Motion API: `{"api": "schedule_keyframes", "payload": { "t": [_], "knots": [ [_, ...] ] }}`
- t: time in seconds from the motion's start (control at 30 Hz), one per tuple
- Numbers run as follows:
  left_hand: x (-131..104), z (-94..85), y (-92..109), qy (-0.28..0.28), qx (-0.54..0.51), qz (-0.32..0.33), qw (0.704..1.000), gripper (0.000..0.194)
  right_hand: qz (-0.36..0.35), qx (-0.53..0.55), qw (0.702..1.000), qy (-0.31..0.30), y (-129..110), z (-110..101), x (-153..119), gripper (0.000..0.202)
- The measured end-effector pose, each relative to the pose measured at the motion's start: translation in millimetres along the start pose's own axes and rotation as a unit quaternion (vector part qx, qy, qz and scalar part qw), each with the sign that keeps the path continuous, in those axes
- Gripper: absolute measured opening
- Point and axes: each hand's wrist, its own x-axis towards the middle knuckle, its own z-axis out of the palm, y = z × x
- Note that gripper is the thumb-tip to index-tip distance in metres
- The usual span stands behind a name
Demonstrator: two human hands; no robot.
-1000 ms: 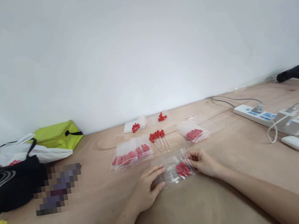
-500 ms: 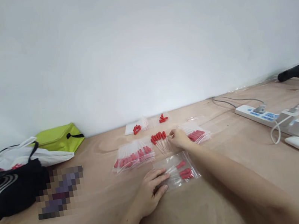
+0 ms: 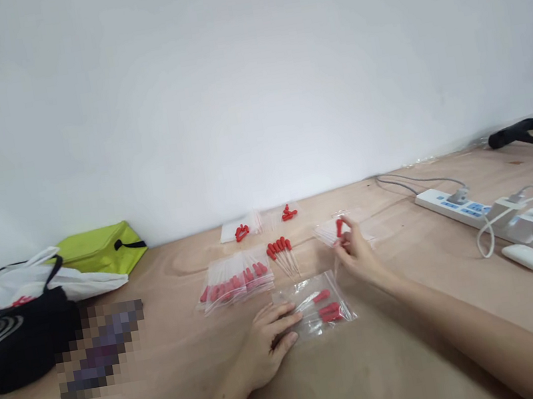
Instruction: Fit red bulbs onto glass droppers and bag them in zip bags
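Note:
My right hand (image 3: 357, 254) pinches a dropper (image 3: 340, 227) by its red rubber bulb, its thin clear tube pointing down above the right end of a clear zip bag (image 3: 343, 309). Inside that bag lie a few red-bulbed droppers (image 3: 330, 312). My left hand (image 3: 273, 340) lies on the bag's left end, fingers stretched out and apart over the plastic. Just behind the bag, several loose droppers (image 3: 278, 246) are fanned out side by side, bulbs away from me. Filled bags (image 3: 235, 275) overlap to their left. More bags (image 3: 325, 234) lie beyond my right hand, which partly hides them.
By the wall are small bags with red bulbs (image 3: 242, 232). A white power strip (image 3: 454, 207) with plugs and cables lies at right, near a white adapter (image 3: 528, 257). On the left are a green bag (image 3: 97, 250), a black bag (image 3: 31, 341) and a blurred-out object (image 3: 103, 350).
My right hand has lifted a dropper from the loose row and moved it right and slightly towards me. My left hand stays on the bag. The view has shifted slightly.

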Motion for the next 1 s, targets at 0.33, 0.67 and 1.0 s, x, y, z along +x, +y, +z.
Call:
{"api": "schedule_keyframes", "payload": {
  "t": [0.33,0.67,1.0],
  "knots": [
    [2.1,-2.4,5.0,-0.022,0.031,-0.009,0.999,0.035,0.157,0.283,0.935,0.144,14.3,-26.4,-57.3,0.058],
    [2.5,-1.3,3.2,-0.027,0.041,-0.006,0.999,0.035,0.230,0.376,0.895,0.067,2.1,-14.5,-64.1,0.048],
    [1.2,-2.0,5.0,-0.014,0.051,-0.011,0.999,0.040,0.129,0.143,0.980,-0.057,10.4,-9.5,-67.8,0.022]
  ]
}}
